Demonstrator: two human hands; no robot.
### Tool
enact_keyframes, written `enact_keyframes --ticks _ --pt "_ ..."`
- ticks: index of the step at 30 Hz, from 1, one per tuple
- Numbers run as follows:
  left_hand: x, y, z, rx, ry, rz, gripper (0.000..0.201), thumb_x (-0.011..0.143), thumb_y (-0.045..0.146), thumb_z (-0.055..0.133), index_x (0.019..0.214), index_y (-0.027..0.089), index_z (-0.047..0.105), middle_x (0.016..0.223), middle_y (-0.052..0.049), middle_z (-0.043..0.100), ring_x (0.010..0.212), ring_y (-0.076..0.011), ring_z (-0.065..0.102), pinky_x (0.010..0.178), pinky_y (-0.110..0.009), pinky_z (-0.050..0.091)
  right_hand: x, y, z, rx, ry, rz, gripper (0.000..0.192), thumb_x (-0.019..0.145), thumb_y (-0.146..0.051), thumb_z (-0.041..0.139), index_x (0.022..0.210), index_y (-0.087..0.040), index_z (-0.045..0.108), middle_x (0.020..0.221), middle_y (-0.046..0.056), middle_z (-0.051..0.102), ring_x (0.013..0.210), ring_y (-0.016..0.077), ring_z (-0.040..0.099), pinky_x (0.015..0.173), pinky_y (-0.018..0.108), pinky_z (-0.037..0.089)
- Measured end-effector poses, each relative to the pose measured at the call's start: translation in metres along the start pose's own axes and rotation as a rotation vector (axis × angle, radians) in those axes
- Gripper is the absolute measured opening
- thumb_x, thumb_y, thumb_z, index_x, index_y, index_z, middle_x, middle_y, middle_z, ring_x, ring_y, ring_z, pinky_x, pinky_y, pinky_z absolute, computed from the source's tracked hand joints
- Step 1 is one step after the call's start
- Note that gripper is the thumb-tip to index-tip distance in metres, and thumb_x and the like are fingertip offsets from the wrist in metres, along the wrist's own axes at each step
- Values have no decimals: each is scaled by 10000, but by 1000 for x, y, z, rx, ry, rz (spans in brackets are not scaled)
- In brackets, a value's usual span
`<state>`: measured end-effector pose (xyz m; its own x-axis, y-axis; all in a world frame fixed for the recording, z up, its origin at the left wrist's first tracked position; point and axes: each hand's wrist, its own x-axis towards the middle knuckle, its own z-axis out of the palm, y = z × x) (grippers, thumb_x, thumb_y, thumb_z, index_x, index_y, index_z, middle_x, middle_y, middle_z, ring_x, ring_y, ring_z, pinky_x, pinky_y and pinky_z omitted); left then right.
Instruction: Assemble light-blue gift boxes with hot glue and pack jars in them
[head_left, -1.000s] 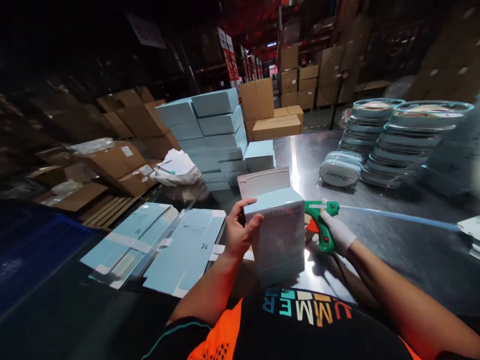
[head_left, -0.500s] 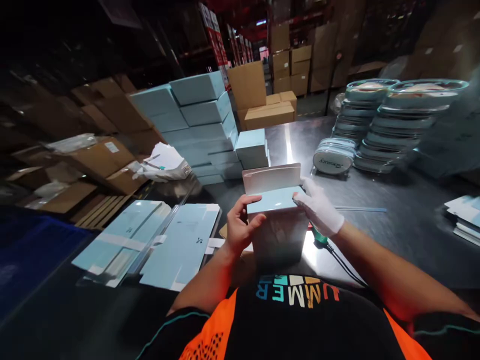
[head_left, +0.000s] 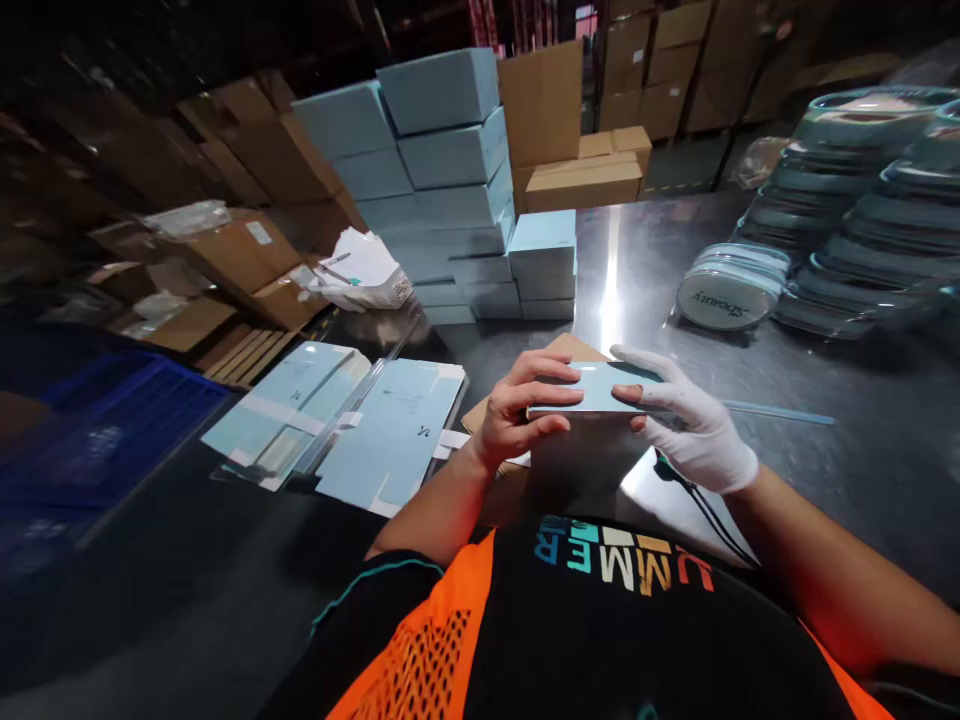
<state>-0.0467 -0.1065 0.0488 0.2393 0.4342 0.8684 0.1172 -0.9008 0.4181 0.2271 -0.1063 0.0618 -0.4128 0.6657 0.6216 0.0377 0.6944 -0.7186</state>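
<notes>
I have left hand [head_left: 517,405] and right hand [head_left: 694,420] gripping box [head_left: 600,385] ends | tabletop's [head_left: 862,430] near edge | presumably for steadiness

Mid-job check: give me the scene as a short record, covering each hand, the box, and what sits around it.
Left hand: bare, fingers on top of the light-blue box
Right hand: white-gloved, some fingertips bare, gripping the box's right end
Box: held between both hands
To the left: flattened light-blue cartons
Behind: stacked light-blue boxes
To the right: glue stick, oval cases
</notes>
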Motion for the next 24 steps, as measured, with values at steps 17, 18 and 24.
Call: enact_keyframes --ticks 17,18,24 --pt "63 35 -81 590 -407 -169 832 902 561 902 1627 291 595 1262 -102 826 1030 -289 806 939 -414 679 86 82 -46 -550 -90 -39 660 1132 -546 614 1682 -187 550 1684 192 616 1578 357 587 1331 571 474" --pt "56 32 -90 612 -214 -207 847 863 573 926 1600 297 611 1245 -89 819 1012 -282 797 919 -415 685 100 97 -70 -689 -6 86 615 1092 -492 694 1597 -148 627 1669 218 621 1584 386 572 1353 588 437" --pt "1 1 -118 307 778 -574 1113 526 452 1062 1518 409 560 1428 20 746 1200 -281 729 821 -372 667 128 149 -174 -985 184 484 446 1047 -461 729 1210 -46 721 1510 241 679 1410 279 633 1240 443 465"
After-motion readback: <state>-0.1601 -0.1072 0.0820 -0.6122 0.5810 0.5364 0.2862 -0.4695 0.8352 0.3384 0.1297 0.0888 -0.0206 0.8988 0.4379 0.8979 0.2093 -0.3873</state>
